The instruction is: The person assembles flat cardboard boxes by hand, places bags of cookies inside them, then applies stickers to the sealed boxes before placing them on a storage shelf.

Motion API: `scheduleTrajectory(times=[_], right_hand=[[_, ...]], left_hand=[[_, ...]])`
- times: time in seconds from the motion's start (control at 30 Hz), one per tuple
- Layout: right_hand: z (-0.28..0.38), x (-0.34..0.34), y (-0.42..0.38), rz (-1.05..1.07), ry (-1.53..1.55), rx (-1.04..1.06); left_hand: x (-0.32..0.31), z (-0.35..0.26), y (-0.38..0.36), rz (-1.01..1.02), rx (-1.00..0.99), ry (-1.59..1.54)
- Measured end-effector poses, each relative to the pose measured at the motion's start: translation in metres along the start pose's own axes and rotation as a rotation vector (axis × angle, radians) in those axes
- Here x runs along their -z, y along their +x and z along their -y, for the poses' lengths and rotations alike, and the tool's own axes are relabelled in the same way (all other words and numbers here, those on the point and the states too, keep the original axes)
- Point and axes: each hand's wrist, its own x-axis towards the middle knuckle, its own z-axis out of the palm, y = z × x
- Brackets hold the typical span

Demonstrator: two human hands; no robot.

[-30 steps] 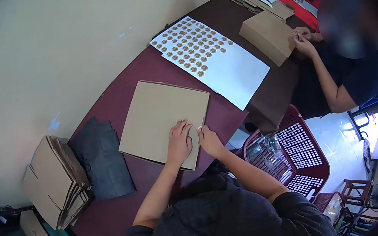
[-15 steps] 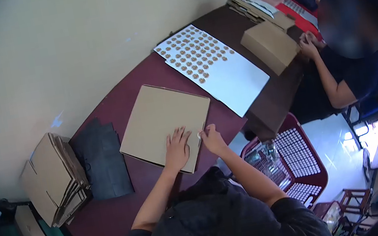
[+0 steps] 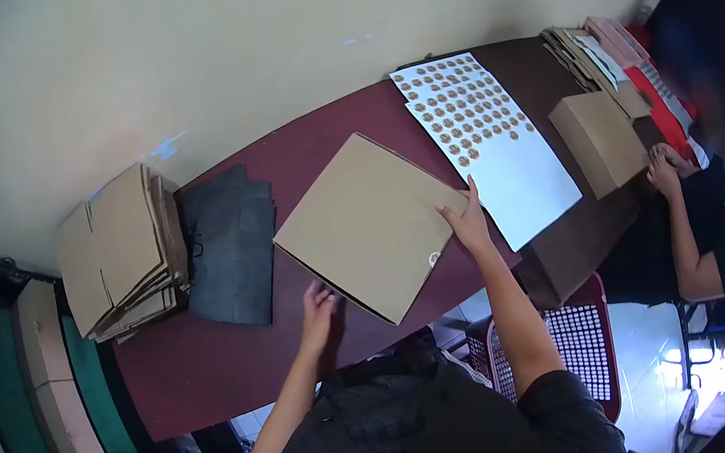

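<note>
A flat brown cardboard box lies turned like a diamond on the dark red table. Near its lower right edge is a small round pale sticker. My right hand holds the box by its right corner, thumb on top. My left hand is just off the lower left edge, fingers apart and holding nothing. Right of the box lie white sheets with rows of round brown stickers on their upper part.
Dark grey bags and a stack of folded cardboard are on the left. At the right, a co-worker's hands are beside another brown box. A red basket stands below the table edge.
The box has turned on the table. My left hand has come off its top to the lower left side, and my right hand has moved to the right corner. The view has swung left.
</note>
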Motion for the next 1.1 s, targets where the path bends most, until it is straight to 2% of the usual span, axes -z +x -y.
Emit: scheduleTrajectory(times=[0.03,0.1,0.13,0.17,0.2,0.23,0.27,0.3,0.33,0.37,0.4,0.43,0.5,0.53,0.57,0.6,0.63,0.7,0.73,0.77,0.8,0.83,0.87,0.9,0.97,1.0,1.03,1.07,1.1], right_hand=[[-0.001,0.0,-0.001,0.001,-0.013,-0.063],[-0.006,0.002,-0.008,-0.019,-0.035,-0.133],[-0.012,0.005,-0.016,-0.04,-0.045,-0.143],[-0.023,0.011,-0.03,0.071,0.056,-0.169],[-0.031,0.02,-0.043,0.299,-0.015,-0.316],[-0.033,0.023,-0.067,0.354,0.193,-0.194],[-0.057,0.024,-0.093,0.372,0.274,-0.229],[-0.04,0.033,-0.118,0.435,0.471,-0.442],[-0.052,0.034,-0.141,0.497,0.442,-0.404],[-0.03,0.037,-0.162,0.498,0.43,-0.528],[-0.039,0.026,-0.183,0.467,0.423,-0.443],[-0.008,0.024,-0.194,0.41,0.418,-0.434],[0.024,0.022,-0.197,0.366,0.479,-0.435],[0.033,0.025,-0.196,0.373,0.472,-0.423],[0.042,0.026,-0.193,0.291,0.456,-0.376],[0.052,0.026,-0.191,0.206,0.449,-0.327],[0.066,0.032,-0.181,0.213,0.365,-0.292],[0.089,0.033,-0.175,0.087,0.431,-0.263],[0.133,0.036,-0.171,0.027,0.466,-0.216],[0.134,0.033,-0.17,0.008,0.55,-0.138],[0.129,0.033,-0.169,-0.013,0.449,-0.077],[0.139,0.028,-0.169,0.056,0.688,-0.113],[0.15,0.02,-0.167,0.049,0.702,-0.061],[0.163,0.012,-0.171,0.04,0.713,-0.018],[0.206,-0.004,-0.179,0.053,0.707,0.047],[0.213,-0.013,-0.18,0.143,0.736,0.104],[0.223,-0.018,-0.184,0.156,0.619,0.046],[0.216,-0.028,-0.176,0.307,0.59,0.194],[0.211,-0.039,-0.167,0.453,0.562,0.349]], left_hand=[[-0.009,-0.009,-0.005,0.119,0.103,-0.012],[-0.025,-0.023,-0.023,0.019,0.264,-0.026],[-0.021,0.027,-0.016,-0.028,0.044,0.023],[-0.01,0.031,-0.016,-0.049,0.047,0.014],[0.005,0.034,-0.016,0.016,0.07,-0.067],[0.019,0.036,-0.017,0.081,0.09,-0.148],[0.033,0.021,-0.024,0.116,0.165,-0.24],[0.047,0.021,-0.028,0.095,0.163,-0.248],[0.061,0.023,-0.031,0.134,0.258,-0.251],[0.071,0.024,-0.034,0.176,0.353,-0.253],[0.071,0.022,-0.039,0.165,0.36,-0.237],[0.07,0.024,-0.04,0.161,0.355,-0.245],[0.067,0.025,-0.04,0.112,0.031,0.212],[0.069,0.022,-0.038,0.138,0.022,0.21],[0.07,0.018,-0.036,0.128,0.013,0.201],[0.07,0.003,-0.036,0.135,-0.064,0.191],[0.072,-0.014,-0.038,0.139,-0.144,0.189],[0.08,-0.045,-0.043,0.143,-0.266,0.231],[0.082,-0.055,-0.046,0.14,-0.303,0.192],[0.087,-0.066,-0.05,0.126,-0.336,0.154],[0.091,-0.086,-0.059,0.067,-0.351,0.157],[0.096,-0.11,-0.071,0.039,-0.436,-0.003],[0.107,-0.123,-0.077,0.005,-0.529,-0.164],[0.123,-0.124,-0.082,-0.063,-0.538,-0.17],[0.153,-0.127,-0.092,-0.119,-0.595,-0.546],[0.171,-0.136,-0.108,-0.182,-0.62,-0.644],[0.184,-0.151,-0.13,-0.259,-0.667,-0.672],[0.199,-0.16,-0.15,-0.342,-0.722,-0.7],[0.21,-0.154,-0.172,-0.442,-0.696,-0.734]])
